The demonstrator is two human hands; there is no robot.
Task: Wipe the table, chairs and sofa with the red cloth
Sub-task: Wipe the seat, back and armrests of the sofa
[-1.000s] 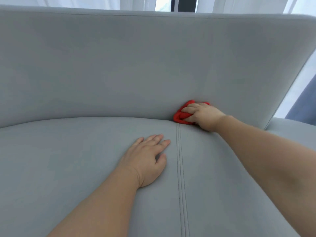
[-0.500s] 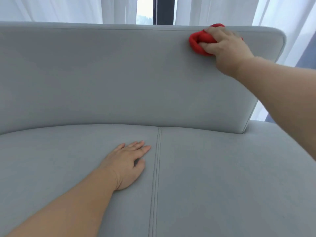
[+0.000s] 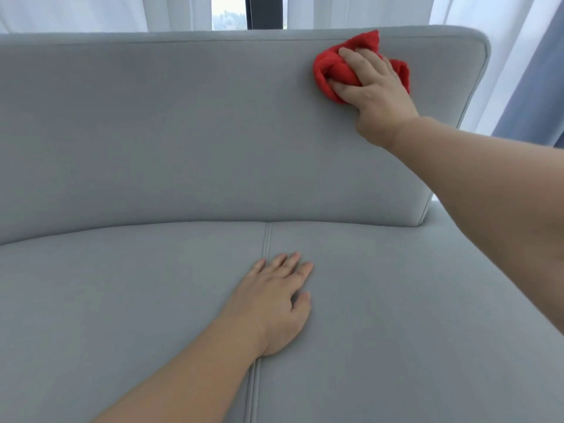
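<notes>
A grey fabric sofa fills the view, its backrest upright and its seat below with a stitched seam down the middle. My right hand grips a bunched red cloth and presses it against the backrest near its top right corner. My left hand lies flat on the seat cushion, fingers straight, right on the seam.
White sheer curtains and a dark window frame stand behind the sofa. A blue-grey curtain hangs at the far right, beyond the backrest's rounded end.
My right hand swept the cloth from the bottom of the backrest up to its top edge, then slightly down. My left hand now lies on the seam instead of left of it.
</notes>
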